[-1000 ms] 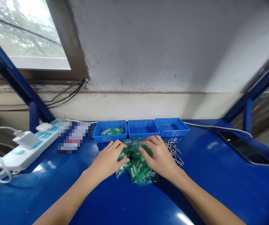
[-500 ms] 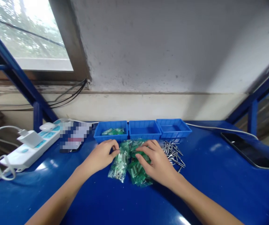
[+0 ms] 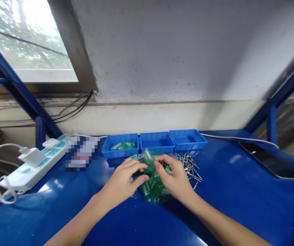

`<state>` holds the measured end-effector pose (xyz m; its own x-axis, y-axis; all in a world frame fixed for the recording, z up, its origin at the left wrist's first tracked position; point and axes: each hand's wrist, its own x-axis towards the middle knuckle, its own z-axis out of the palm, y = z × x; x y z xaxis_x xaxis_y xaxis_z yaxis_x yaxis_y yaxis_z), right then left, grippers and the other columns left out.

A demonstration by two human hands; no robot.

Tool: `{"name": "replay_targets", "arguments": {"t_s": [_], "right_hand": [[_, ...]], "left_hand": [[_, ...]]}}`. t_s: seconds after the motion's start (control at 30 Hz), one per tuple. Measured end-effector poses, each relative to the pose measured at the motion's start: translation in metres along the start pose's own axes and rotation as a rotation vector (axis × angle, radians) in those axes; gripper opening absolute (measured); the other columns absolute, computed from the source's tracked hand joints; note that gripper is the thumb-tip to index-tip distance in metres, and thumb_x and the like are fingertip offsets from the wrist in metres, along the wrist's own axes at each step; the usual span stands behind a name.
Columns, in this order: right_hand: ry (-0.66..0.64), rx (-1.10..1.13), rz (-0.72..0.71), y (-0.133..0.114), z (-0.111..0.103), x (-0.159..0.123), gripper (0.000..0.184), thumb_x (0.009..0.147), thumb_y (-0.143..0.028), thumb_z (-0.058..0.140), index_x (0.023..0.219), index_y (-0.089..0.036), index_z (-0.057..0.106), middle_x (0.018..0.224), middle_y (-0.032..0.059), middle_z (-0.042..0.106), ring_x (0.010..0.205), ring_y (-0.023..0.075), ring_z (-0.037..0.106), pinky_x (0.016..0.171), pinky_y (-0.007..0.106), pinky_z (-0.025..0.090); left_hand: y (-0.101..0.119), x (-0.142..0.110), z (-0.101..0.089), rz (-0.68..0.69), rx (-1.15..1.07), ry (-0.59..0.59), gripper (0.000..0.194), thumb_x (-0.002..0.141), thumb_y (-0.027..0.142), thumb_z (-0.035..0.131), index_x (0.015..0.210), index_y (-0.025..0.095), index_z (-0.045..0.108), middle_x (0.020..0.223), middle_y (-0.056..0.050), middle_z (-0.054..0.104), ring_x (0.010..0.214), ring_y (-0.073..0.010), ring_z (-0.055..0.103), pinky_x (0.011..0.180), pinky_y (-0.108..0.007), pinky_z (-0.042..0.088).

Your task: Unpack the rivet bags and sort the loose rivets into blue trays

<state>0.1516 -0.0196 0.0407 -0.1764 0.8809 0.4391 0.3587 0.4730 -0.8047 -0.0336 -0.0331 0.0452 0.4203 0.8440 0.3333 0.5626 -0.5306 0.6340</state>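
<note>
My right hand pinches a small green plastic packet between thumb and fingertips, lifted a little over the pile. Close beside it, my left hand has its thumb and fingers apart, with nothing visibly held. Beneath both hands lies a heap of green plastic packets with pale, slim pieces inside. The clear bag on the left of the heap is mostly hidden by my left hand. Thin metal rods lie loose to the right of my right hand.
Three blue bins stand in a row at the back: the left bin holds green packets, beside a middle bin and a right bin. A power strip with a white charger is at left. A dark phone lies at right.
My left hand has moved right, now covering most of the clear bag. My right hand's fingers have closed on a green packet and raised it slightly.
</note>
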Motion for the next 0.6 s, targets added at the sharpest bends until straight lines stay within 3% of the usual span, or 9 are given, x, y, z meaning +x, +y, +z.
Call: {"name": "replay_targets", "arguments": {"t_s": [0.13,0.23,0.3,0.4,0.5,0.6], "right_hand": [[-0.002,-0.134,-0.378,0.000,0.001,-0.004,0.013,0.083,-0.012,0.049,0.087,-0.018,0.060,0.083,0.0046,0.062,0.080,0.0158,0.056,0.073,0.029,0.045],[-0.021,-0.194,-0.505,0.001,0.002,-0.006,0.018,0.082,-0.008,0.050,0.092,-0.018,0.061,0.091,0.0066,0.060,0.090,0.0179,0.053,0.079,0.033,0.046],[-0.006,-0.242,-0.524,0.003,0.002,-0.007,0.020,0.081,-0.008,0.051,0.093,-0.019,0.062,0.095,0.0076,0.057,0.094,0.0196,0.051,0.080,0.035,0.045],[0.056,-0.297,-0.422,0.004,0.002,-0.007,0.019,0.081,-0.012,0.052,0.093,-0.020,0.065,0.103,0.0099,0.052,0.099,0.0226,0.047,0.082,0.039,0.044],[0.046,-0.233,-0.242,0.000,0.001,-0.007,0.014,0.082,-0.023,0.055,0.090,-0.019,0.065,0.103,0.0096,0.049,0.100,0.0233,0.047,0.086,0.042,0.042],[-0.011,-0.061,-0.120,-0.005,0.000,-0.005,0.024,0.088,-0.033,0.048,0.078,-0.018,0.063,0.090,0.0059,0.050,0.090,0.0192,0.051,0.083,0.038,0.044]], "left_hand": [[0.003,0.004,-0.002,-0.413,-0.565,0.029,0.051,0.093,0.050,0.028,0.083,0.015,0.064,0.075,-0.006,0.061,0.069,-0.0153,0.055,0.059,-0.025,0.040],[0.002,0.005,-0.001,-0.567,-0.869,0.048,0.043,0.088,0.050,0.043,0.076,0.013,0.061,0.069,-0.005,0.060,0.061,-0.0119,0.053,0.052,-0.021,0.037],[0.000,0.005,0.001,-0.584,-0.881,0.078,0.033,0.085,0.044,0.054,0.076,0.013,0.060,0.069,-0.003,0.059,0.060,-0.0111,0.053,0.053,-0.021,0.038],[-0.002,0.003,0.006,-0.418,-0.578,0.218,0.022,0.085,0.035,0.055,0.082,0.015,0.061,0.071,-0.003,0.060,0.064,-0.0125,0.055,0.058,-0.023,0.043],[-0.003,-0.001,0.012,-0.033,-0.128,0.383,0.012,0.086,0.022,0.055,0.092,0.017,0.064,0.081,-0.004,0.065,0.072,-0.0146,0.058,0.068,-0.028,0.047],[-0.003,-0.004,0.015,0.307,0.142,0.433,0.020,0.084,0.010,0.055,0.099,0.019,0.064,0.088,-0.005,0.066,0.078,-0.0156,0.058,0.073,-0.029,0.047]]}}
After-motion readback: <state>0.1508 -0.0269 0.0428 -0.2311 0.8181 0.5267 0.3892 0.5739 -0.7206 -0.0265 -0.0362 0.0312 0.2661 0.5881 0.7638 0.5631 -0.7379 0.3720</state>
